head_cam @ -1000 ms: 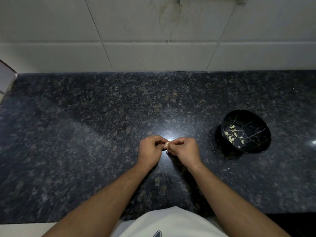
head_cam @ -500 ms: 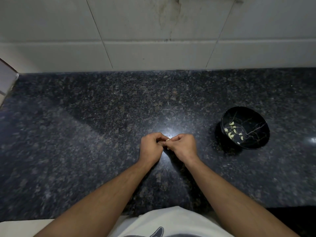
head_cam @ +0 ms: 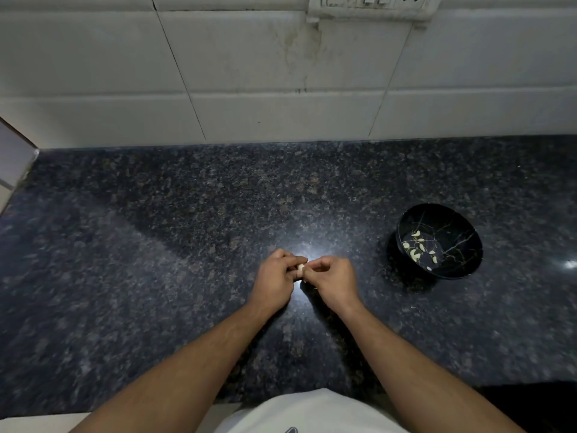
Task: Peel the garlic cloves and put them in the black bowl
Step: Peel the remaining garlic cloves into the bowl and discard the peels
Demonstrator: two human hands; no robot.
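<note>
So the garlic clove (head_cam: 301, 269) is pinched right between both sets of fingertips, left hand (head_cam: 276, 281) curled round it from one side and right hand (head_cam: 332, 281) nipping at it from the other, probably picking at the skin. You only see a pale sliver of it, so no telling how much peel is left on. Both hands hover over the dark granite counter (head_cam: 156, 276), well to the left of the black bowl (head_cam: 438, 242), which already has a handful of peeled cloves (head_cam: 416, 249) in the bottom.

What could go wrong imo: the clove is small and likely slick, so a hard tug on the skin could pop it out of the pinch and onto the counter. Bits of peel could also ride along into the bowl if they stick to the fingers. There's a pale scrap (head_cam: 415, 308) just in front of the bowl; can't tell what it is.

Versus a second ago, basically nothing's moved. Same two-handed pinch, same spot relative to the bowl, and the camera tilted up a touch, so a wall socket (head_cam: 371, 4) shows now.
</note>
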